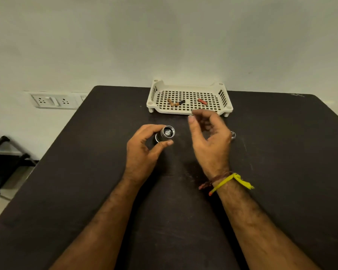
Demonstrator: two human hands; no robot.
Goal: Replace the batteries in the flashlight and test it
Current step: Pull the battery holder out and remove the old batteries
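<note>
Dark worktop [86, 172]: my left hand [143, 151] pinches the open flashlight [165, 134]; right hand [209, 137], at 3 o'clock, spread empty. It could tip, spilling batteries.

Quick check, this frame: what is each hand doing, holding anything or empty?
Left hand: closed around the flashlight, open end up.
Right hand: raised, fingers loosely curled and blurred; cannot tell whether it holds anything.
</note>
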